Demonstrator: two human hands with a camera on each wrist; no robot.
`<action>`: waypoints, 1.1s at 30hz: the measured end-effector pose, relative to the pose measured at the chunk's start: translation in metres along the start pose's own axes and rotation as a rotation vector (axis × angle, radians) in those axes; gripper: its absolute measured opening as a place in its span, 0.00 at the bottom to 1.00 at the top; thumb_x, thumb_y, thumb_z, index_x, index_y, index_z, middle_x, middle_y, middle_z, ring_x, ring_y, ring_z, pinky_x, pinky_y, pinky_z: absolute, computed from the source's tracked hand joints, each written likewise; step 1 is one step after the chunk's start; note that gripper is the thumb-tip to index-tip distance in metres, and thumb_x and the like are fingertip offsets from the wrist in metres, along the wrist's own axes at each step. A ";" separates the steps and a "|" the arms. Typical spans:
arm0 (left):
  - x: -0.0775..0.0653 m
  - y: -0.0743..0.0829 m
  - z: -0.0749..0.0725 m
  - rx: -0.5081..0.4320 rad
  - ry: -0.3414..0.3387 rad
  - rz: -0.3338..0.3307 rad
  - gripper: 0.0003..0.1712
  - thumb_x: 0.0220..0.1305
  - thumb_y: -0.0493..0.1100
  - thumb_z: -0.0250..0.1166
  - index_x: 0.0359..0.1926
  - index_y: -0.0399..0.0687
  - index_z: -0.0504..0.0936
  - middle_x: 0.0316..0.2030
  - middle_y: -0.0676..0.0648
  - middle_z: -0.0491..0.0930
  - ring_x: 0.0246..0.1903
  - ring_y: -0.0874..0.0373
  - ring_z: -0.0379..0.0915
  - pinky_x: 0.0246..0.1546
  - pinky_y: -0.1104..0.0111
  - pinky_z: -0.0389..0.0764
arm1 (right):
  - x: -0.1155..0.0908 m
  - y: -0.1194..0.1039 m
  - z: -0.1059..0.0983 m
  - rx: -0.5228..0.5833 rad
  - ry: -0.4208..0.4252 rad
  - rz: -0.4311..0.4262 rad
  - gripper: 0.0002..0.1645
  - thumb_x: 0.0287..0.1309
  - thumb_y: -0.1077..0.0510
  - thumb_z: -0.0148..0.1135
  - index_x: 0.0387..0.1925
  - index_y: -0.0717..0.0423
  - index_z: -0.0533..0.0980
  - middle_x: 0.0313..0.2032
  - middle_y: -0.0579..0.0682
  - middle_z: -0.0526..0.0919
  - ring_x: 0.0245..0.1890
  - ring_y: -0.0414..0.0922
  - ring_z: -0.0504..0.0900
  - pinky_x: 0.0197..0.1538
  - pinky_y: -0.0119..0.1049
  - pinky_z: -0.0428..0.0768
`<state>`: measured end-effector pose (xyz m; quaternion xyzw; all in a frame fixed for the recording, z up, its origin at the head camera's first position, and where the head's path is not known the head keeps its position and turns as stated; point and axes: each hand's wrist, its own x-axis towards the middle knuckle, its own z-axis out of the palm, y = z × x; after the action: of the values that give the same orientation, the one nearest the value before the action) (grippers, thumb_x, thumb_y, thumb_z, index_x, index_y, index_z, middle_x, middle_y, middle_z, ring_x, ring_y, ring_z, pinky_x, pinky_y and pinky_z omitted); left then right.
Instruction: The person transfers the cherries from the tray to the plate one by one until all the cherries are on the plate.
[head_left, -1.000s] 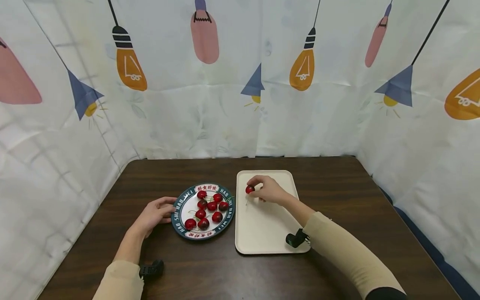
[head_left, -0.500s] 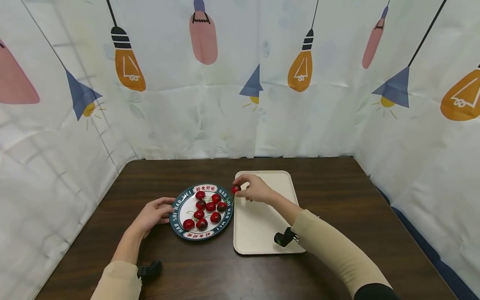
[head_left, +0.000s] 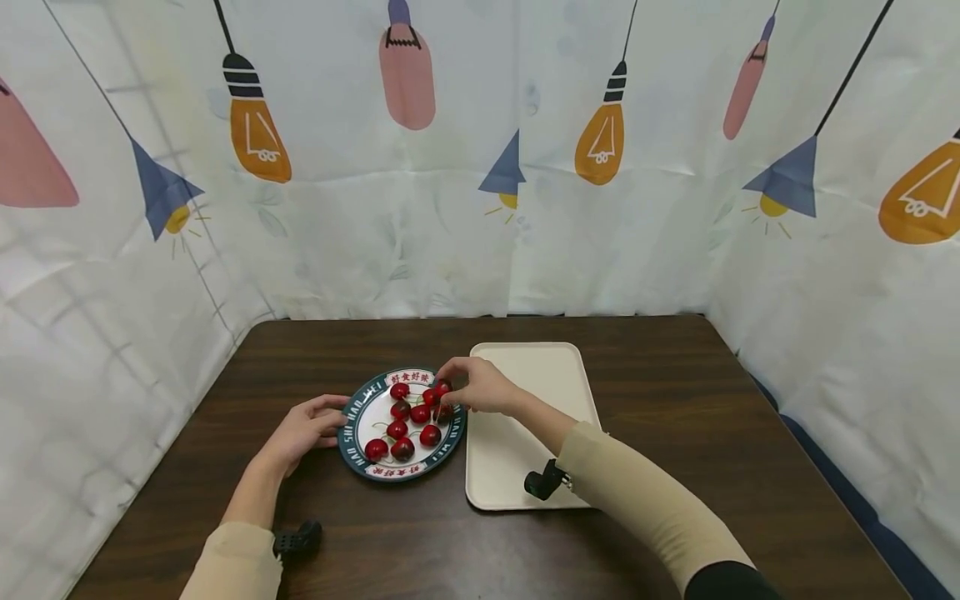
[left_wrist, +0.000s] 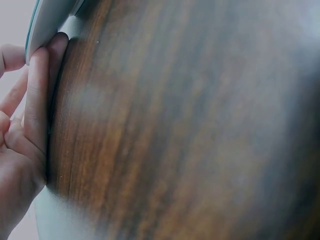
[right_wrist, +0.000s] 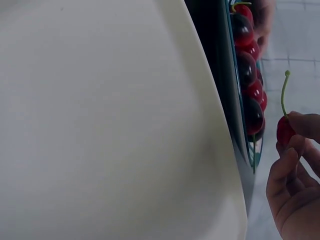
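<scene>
My left hand (head_left: 309, 429) holds the left rim of a round plate (head_left: 351, 454) with a white middle and a dark teal, lettered border. In the left wrist view, fingers (left_wrist: 37, 100) reach under the plate's edge (left_wrist: 37, 30). Several dark red cherries (head_left: 402, 450), some with green stems, lie on the plate. Above its right side, my right hand (head_left: 480, 385) pinches one red cherry (right_wrist: 285, 131) between thumb and fingertips; its stem points up in the right wrist view. That hand partly covers the cherries nearest it in the head view.
A cream rectangular tray (head_left: 525, 467) lies just right of the plate, under my right forearm. Both stand on a dark wood table (head_left: 390, 542). A white curtain (head_left: 450, 250) printed with lamps and bulbs hangs behind and along the sides.
My right hand has moved left with the cherry, from above the tray to above the plate's right side. The left hand has stayed at the plate's rim.
</scene>
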<state>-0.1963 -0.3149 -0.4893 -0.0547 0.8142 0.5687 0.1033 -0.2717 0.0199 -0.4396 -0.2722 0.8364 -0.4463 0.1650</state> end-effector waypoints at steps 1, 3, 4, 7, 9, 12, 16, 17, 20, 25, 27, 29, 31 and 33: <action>0.000 0.000 0.000 0.004 -0.001 0.001 0.30 0.75 0.44 0.60 0.71 0.35 0.68 0.54 0.37 0.81 0.44 0.54 0.79 0.45 0.67 0.86 | 0.001 -0.001 0.002 -0.001 -0.003 0.002 0.21 0.60 0.59 0.73 0.55 0.54 0.81 0.49 0.47 0.82 0.29 0.45 0.78 0.28 0.35 0.83; 0.000 0.000 0.000 0.001 0.006 -0.005 0.30 0.74 0.44 0.61 0.71 0.36 0.69 0.54 0.38 0.82 0.44 0.54 0.79 0.45 0.67 0.86 | 0.004 -0.003 0.006 -0.012 -0.004 -0.003 0.21 0.61 0.59 0.73 0.55 0.54 0.81 0.50 0.47 0.83 0.36 0.45 0.79 0.34 0.35 0.84; 0.001 0.000 0.000 0.003 0.006 -0.002 0.30 0.74 0.44 0.61 0.71 0.35 0.68 0.54 0.38 0.82 0.44 0.54 0.79 0.45 0.67 0.86 | 0.005 -0.004 0.008 -0.019 -0.004 -0.009 0.21 0.61 0.59 0.73 0.56 0.54 0.81 0.50 0.47 0.83 0.39 0.46 0.80 0.38 0.35 0.84; 0.001 0.000 -0.001 0.006 0.002 0.006 0.30 0.75 0.44 0.61 0.71 0.35 0.68 0.54 0.38 0.82 0.44 0.54 0.79 0.45 0.66 0.86 | 0.008 -0.007 0.012 -0.029 -0.009 -0.027 0.22 0.61 0.59 0.73 0.56 0.56 0.81 0.50 0.47 0.83 0.47 0.46 0.79 0.49 0.34 0.82; 0.001 0.000 -0.001 0.001 0.008 0.001 0.30 0.74 0.44 0.61 0.71 0.35 0.69 0.53 0.38 0.82 0.44 0.55 0.80 0.44 0.67 0.86 | 0.010 -0.010 0.015 -0.031 -0.015 -0.037 0.21 0.61 0.59 0.73 0.56 0.56 0.81 0.49 0.47 0.84 0.50 0.45 0.78 0.53 0.33 0.81; 0.000 0.000 -0.002 0.004 0.004 0.005 0.30 0.75 0.44 0.61 0.71 0.34 0.68 0.53 0.38 0.82 0.43 0.55 0.79 0.44 0.67 0.86 | 0.013 -0.012 0.020 -0.024 -0.018 -0.046 0.20 0.61 0.59 0.73 0.55 0.54 0.82 0.49 0.47 0.83 0.49 0.44 0.78 0.51 0.33 0.82; -0.001 0.000 0.000 0.000 0.002 0.008 0.31 0.74 0.43 0.61 0.71 0.33 0.67 0.54 0.38 0.82 0.44 0.55 0.79 0.44 0.66 0.86 | 0.016 -0.012 0.028 -0.018 -0.013 -0.038 0.20 0.61 0.59 0.73 0.54 0.53 0.82 0.49 0.46 0.83 0.45 0.43 0.78 0.42 0.31 0.83; -0.001 0.001 0.001 -0.002 0.004 0.007 0.31 0.74 0.43 0.61 0.71 0.33 0.67 0.53 0.38 0.82 0.44 0.55 0.79 0.44 0.66 0.86 | 0.016 -0.011 0.030 -0.015 -0.015 -0.035 0.20 0.61 0.59 0.73 0.54 0.53 0.82 0.49 0.47 0.83 0.44 0.43 0.78 0.40 0.31 0.83; -0.001 0.001 0.002 -0.003 0.005 0.006 0.30 0.74 0.43 0.61 0.71 0.33 0.67 0.53 0.38 0.82 0.44 0.55 0.79 0.44 0.67 0.86 | 0.017 -0.010 0.033 -0.026 -0.011 -0.037 0.20 0.61 0.58 0.73 0.54 0.52 0.82 0.51 0.48 0.83 0.42 0.43 0.78 0.38 0.30 0.83; -0.001 0.001 0.003 -0.004 0.016 0.000 0.30 0.74 0.43 0.61 0.71 0.34 0.68 0.54 0.38 0.82 0.44 0.55 0.79 0.44 0.67 0.86 | 0.020 -0.009 0.036 -0.045 0.014 -0.045 0.19 0.61 0.58 0.73 0.53 0.51 0.82 0.52 0.48 0.84 0.45 0.42 0.79 0.43 0.29 0.82; -0.002 0.001 0.004 -0.006 0.017 -0.001 0.30 0.74 0.43 0.61 0.71 0.34 0.68 0.54 0.37 0.82 0.44 0.54 0.79 0.44 0.66 0.86 | 0.021 -0.008 0.037 -0.041 0.022 -0.037 0.19 0.61 0.58 0.73 0.53 0.51 0.82 0.52 0.48 0.84 0.45 0.42 0.79 0.43 0.29 0.82; -0.002 0.000 0.004 -0.005 0.014 0.002 0.31 0.75 0.43 0.61 0.72 0.33 0.67 0.55 0.37 0.81 0.44 0.54 0.79 0.44 0.66 0.86 | 0.022 -0.007 0.038 -0.037 0.028 -0.031 0.19 0.61 0.58 0.73 0.54 0.52 0.83 0.51 0.48 0.84 0.44 0.42 0.79 0.43 0.29 0.83; -0.003 0.000 0.004 -0.007 0.015 -0.001 0.31 0.75 0.43 0.61 0.72 0.33 0.67 0.55 0.36 0.81 0.44 0.54 0.79 0.44 0.66 0.86 | 0.024 -0.007 0.039 -0.046 0.035 -0.031 0.19 0.61 0.57 0.73 0.54 0.52 0.83 0.51 0.47 0.85 0.44 0.42 0.80 0.44 0.30 0.83; -0.003 0.000 0.004 -0.006 0.014 -0.002 0.31 0.75 0.43 0.60 0.72 0.33 0.67 0.55 0.36 0.81 0.44 0.54 0.79 0.44 0.66 0.86 | 0.025 -0.006 0.040 -0.071 0.038 -0.034 0.19 0.61 0.56 0.73 0.54 0.52 0.83 0.50 0.47 0.85 0.46 0.41 0.80 0.47 0.30 0.82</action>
<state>-0.1933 -0.3117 -0.4898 -0.0599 0.8132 0.5706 0.0980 -0.2690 -0.0241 -0.4577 -0.2837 0.8500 -0.4240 0.1317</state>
